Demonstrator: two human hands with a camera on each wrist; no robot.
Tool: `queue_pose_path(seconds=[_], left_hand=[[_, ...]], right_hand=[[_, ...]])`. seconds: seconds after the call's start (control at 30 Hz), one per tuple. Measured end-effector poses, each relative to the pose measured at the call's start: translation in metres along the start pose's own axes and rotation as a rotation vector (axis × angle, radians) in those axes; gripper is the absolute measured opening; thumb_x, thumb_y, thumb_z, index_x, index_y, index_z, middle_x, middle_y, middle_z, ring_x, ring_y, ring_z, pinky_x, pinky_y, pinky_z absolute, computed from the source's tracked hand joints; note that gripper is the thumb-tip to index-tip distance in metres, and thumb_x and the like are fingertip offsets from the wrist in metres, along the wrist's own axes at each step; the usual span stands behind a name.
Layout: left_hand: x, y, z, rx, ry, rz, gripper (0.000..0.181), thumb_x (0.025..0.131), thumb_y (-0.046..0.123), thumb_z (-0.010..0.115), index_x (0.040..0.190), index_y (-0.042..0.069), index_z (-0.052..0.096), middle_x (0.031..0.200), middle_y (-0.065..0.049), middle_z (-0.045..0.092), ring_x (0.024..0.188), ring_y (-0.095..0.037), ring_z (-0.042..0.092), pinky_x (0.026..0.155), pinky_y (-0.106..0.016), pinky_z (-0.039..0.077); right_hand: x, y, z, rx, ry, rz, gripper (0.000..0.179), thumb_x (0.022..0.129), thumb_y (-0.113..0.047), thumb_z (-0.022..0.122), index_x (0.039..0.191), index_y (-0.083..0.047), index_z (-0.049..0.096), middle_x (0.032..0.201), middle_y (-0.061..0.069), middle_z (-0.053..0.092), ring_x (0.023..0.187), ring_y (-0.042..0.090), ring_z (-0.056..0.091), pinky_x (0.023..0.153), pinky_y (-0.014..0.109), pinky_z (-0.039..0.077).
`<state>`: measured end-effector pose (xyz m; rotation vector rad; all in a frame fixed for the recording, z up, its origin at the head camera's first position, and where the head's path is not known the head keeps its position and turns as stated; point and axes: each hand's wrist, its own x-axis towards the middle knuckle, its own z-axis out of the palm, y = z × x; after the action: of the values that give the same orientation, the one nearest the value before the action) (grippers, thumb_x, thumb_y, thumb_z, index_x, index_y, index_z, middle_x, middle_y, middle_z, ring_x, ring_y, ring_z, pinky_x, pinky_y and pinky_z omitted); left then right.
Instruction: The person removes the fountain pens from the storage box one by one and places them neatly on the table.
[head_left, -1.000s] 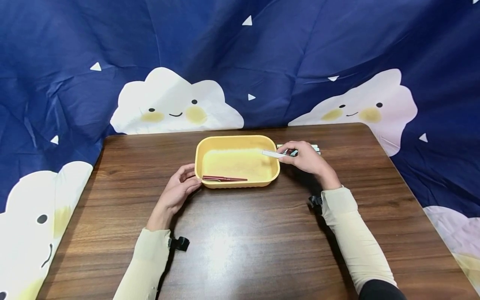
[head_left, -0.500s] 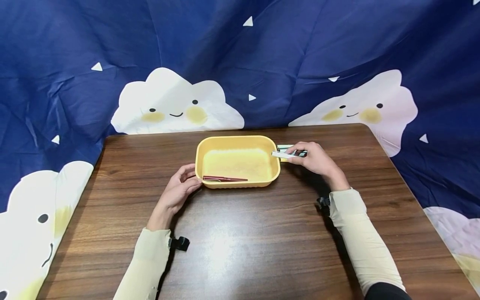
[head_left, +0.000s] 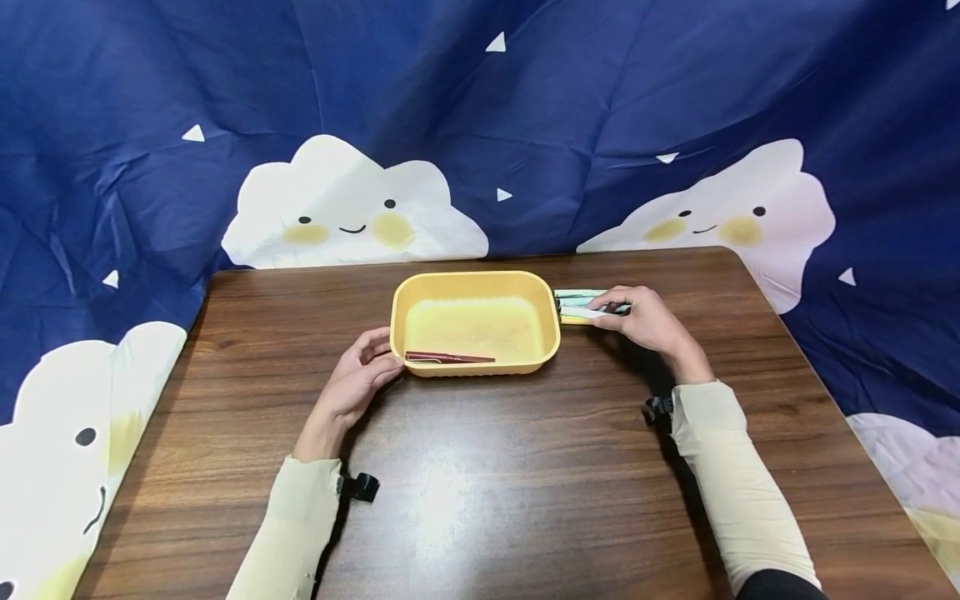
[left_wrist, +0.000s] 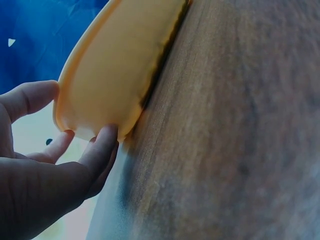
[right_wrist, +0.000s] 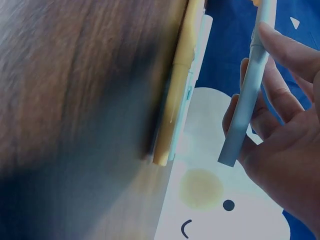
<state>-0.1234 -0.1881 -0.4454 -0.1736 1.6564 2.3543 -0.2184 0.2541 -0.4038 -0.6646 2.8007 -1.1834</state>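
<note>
The right grip (head_left: pixel 651 318) holds a white pen (head_left: pixel 580 312).

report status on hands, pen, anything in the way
Right hand pinching white pen. Left hand holding yellow tray. Possibly in the way: other pens close by.

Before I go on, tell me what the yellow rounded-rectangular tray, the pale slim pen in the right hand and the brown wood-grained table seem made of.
Yellow rounded-rectangular tray: probably satin plastic, given its even colour and smooth rim.
Pale slim pen: likely smooth plastic; soft highlights, no metallic glare.
Brown wood-grained table: wood or laminate, glossy, by its streaks and reflection.
</note>
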Motion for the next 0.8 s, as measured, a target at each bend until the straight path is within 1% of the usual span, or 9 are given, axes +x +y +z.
queue_pose_path(seconds=[0.1, 0.2, 0.33, 0.5, 0.63, 0.8], left_hand=[[0.0, 0.0, 0.0, 0.0, 0.0, -0.001, 0.062, 0.093, -0.014, 0.056, 0.149, -0.008, 0.03, 0.133, -0.023, 0.04, 0.108, -0.021, 0.058, 0.095, -0.026, 0.054], [0.0, 0.0, 0.0, 0.002, 0.002, -0.005, 0.062, 0.093, -0.014, 0.056, 0.149, -0.007, 0.031, 0.133, -0.023, 0.041, 0.108, -0.022, 0.059, 0.095, -0.026, 0.054], [0.0, 0.001, 0.001, 0.005, 0.002, -0.006, 0.062, 0.093, -0.014, 0.056, 0.149, -0.007, 0.03, 0.134, -0.023, 0.04, 0.109, -0.022, 0.059, 0.096, -0.027, 0.054], [0.0, 0.001, 0.0, -0.001, 0.002, -0.001, 0.063, 0.093, -0.014, 0.056, 0.149, -0.008, 0.03, 0.134, -0.023, 0.04, 0.108, -0.021, 0.059, 0.096, -0.026, 0.054], [0.0, 0.0, 0.0, -0.004, 0.002, -0.001, 0.063, 0.092, -0.015, 0.056, 0.149, -0.008, 0.03, 0.133, -0.023, 0.041, 0.106, -0.02, 0.059, 0.096, -0.027, 0.054], [0.0, -0.001, 0.0, 0.0, -0.003, 0.001, 0.063, 0.093, -0.014, 0.056, 0.149, -0.008, 0.03, 0.134, -0.024, 0.04, 0.106, -0.019, 0.059, 0.099, -0.029, 0.053]], right_hand=[[-0.001, 0.004, -0.001, -0.024, -0.015, 0.02, 0.014, 0.086, -0.002, 0.08, 0.1, -0.003, 0.077, 0.095, 0.012, 0.072, 0.083, 0.02, 0.058, 0.069, 0.019, 0.044], [-0.002, 0.007, -0.001, -0.047, -0.037, 0.041, 0.015, 0.086, -0.003, 0.08, 0.101, -0.003, 0.077, 0.093, 0.011, 0.071, 0.082, 0.022, 0.058, 0.069, 0.019, 0.044], [-0.003, 0.01, 0.0, -0.078, -0.069, 0.066, 0.016, 0.086, -0.003, 0.08, 0.102, -0.004, 0.077, 0.093, 0.009, 0.071, 0.083, 0.021, 0.058, 0.071, 0.022, 0.045], [-0.001, 0.017, 0.003, -0.115, -0.102, 0.076, 0.016, 0.086, -0.004, 0.08, 0.102, -0.005, 0.077, 0.093, 0.007, 0.072, 0.083, 0.019, 0.058, 0.073, 0.024, 0.046], [0.0, 0.022, 0.006, -0.126, -0.129, 0.084, 0.015, 0.086, -0.003, 0.08, 0.101, -0.005, 0.078, 0.091, 0.007, 0.071, 0.082, 0.019, 0.058, 0.072, 0.026, 0.047], [0.001, 0.025, 0.01, -0.122, -0.149, 0.081, 0.015, 0.086, -0.003, 0.08, 0.1, -0.004, 0.078, 0.091, 0.008, 0.072, 0.084, 0.021, 0.06, 0.074, 0.031, 0.048]])
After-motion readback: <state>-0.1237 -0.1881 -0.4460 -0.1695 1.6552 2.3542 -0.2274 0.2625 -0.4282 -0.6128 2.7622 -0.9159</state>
